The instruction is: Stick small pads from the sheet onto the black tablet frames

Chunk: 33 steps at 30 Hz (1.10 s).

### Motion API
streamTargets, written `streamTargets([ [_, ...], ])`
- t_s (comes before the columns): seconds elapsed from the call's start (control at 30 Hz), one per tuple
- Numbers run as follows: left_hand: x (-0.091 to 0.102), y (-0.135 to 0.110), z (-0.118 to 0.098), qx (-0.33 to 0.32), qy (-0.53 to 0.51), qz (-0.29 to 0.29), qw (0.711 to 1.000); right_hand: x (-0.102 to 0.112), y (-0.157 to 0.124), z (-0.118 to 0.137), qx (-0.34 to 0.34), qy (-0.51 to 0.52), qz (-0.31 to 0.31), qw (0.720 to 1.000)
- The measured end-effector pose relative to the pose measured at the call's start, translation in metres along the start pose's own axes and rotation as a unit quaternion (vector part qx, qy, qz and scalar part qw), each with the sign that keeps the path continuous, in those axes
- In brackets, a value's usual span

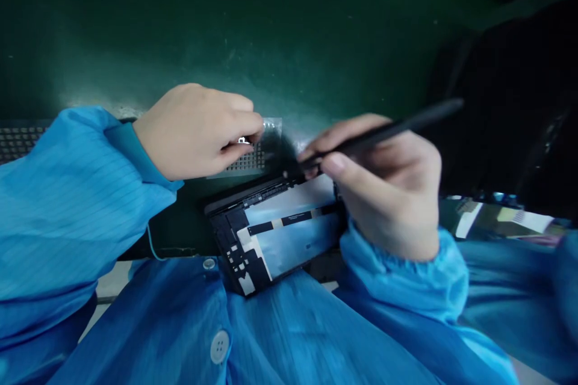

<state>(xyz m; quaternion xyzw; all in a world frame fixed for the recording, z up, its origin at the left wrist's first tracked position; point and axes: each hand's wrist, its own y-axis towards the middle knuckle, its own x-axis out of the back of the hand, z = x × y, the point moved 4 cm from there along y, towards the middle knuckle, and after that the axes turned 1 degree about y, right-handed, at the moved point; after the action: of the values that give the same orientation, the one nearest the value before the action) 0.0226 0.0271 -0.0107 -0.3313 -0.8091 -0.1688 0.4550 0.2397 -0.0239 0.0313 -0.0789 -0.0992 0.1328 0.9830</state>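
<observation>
Two bare hands work over an opened tablet, which lies tilted at 6 o'clock on the green mat, its near corner over the blue coat. The left hand is closed, fingertips pinching a clear dotted sheet just past the tablet's 12 o'clock edge. The right hand is wrapped pen-style round a black stick tool, whose tip seems to touch that same edge. Judgement: a low angle and light pressure suit best, tip on the frame and off the shiny panel, sheet held flat. The overhanging tablet could slip.
</observation>
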Motion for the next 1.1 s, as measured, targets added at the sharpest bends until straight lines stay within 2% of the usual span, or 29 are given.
streamTargets([
  [0.13, -0.001, -0.001, -0.003, -0.010, 0.017, -0.004, 1.000, -0.034, -0.058, -0.012, 0.033, 0.027, -0.132, 0.990],
  [0.2, -0.002, -0.001, -0.003, -0.014, 0.014, -0.004, 1.000, -0.050, -0.072, -0.019, 0.065, 0.001, -0.160, 0.985],
  [0.3, -0.003, -0.002, -0.001, -0.014, 0.013, -0.001, 1.000, -0.061, -0.073, -0.024, 0.096, -0.037, -0.160, 0.982],
  [0.5, -0.001, -0.002, -0.001, -0.018, 0.042, -0.009, 0.999, -0.062, -0.071, -0.023, 0.119, -0.050, -0.155, 0.979],
  [0.57, 0.000, -0.001, -0.004, -0.020, 0.073, 0.000, 0.997, -0.061, -0.072, -0.020, 0.139, -0.074, -0.130, 0.979],
  [0.63, 0.001, 0.000, -0.007, -0.011, 0.110, 0.023, 0.994, -0.054, -0.067, -0.015, 0.153, -0.099, -0.097, 0.978],
  [0.7, 0.003, 0.001, -0.009, 0.000, 0.141, 0.051, 0.989, -0.039, -0.052, -0.010, 0.148, -0.128, -0.077, 0.978],
  [0.77, 0.004, 0.002, -0.010, 0.005, 0.158, 0.064, 0.985, -0.019, -0.026, -0.008, 0.133, -0.151, -0.053, 0.978],
  [0.87, 0.005, 0.002, -0.010, 0.007, 0.143, 0.060, 0.988, 0.001, 0.015, -0.012, 0.118, -0.156, 0.028, 0.980],
  [0.97, 0.005, 0.001, -0.008, 0.011, 0.111, 0.047, 0.993, 0.005, 0.036, -0.021, 0.099, -0.133, 0.079, 0.983],
  [1.1, 0.004, 0.001, -0.007, 0.007, 0.121, 0.042, 0.992, 0.002, 0.034, -0.025, 0.094, -0.101, 0.064, 0.988],
])
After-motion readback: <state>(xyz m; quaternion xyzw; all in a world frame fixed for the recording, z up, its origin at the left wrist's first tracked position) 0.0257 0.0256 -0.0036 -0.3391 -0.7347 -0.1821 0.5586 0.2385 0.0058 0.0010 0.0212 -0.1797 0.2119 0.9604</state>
